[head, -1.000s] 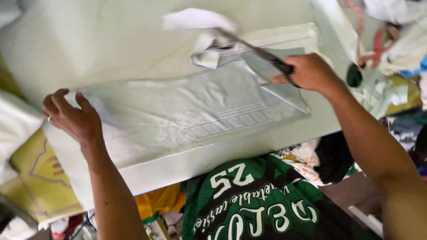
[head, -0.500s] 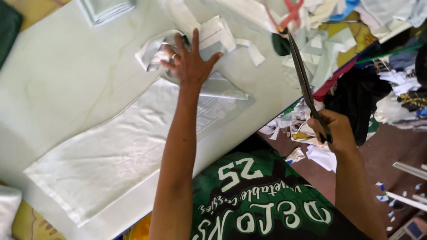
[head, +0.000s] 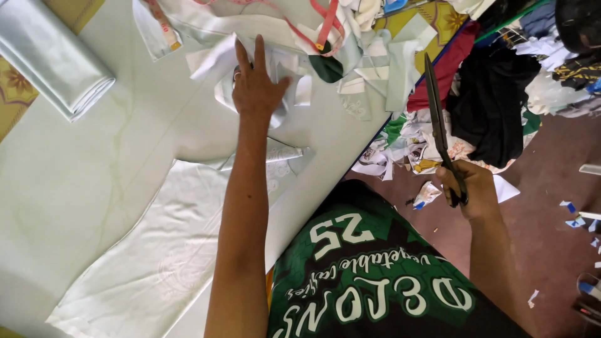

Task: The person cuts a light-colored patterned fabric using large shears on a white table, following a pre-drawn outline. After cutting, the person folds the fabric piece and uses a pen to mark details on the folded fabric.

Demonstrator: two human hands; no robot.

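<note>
My left hand (head: 255, 84) reaches far across the pale table (head: 94, 181) and presses flat on a heap of white fabric scraps (head: 219, 66), fingers spread. My right hand (head: 471, 188) hangs off the table's right side and grips long dark scissors (head: 438, 119), blades closed and pointing away from me. A long pale green-white fabric piece (head: 163, 250) lies flat on the table under my left forearm.
A folded pale cloth (head: 53, 56) lies at the top left. A red measuring tape (head: 319, 28) and more offcuts sit at the table's far end. Dark and coloured cloth piles (head: 494, 94) and paper scraps cover the brown floor (head: 551, 250) on the right.
My left hand has pushed further up the table onto the scrap heap. The view has tilted, and the right hand with the scissors has stayed off the table's side.
</note>
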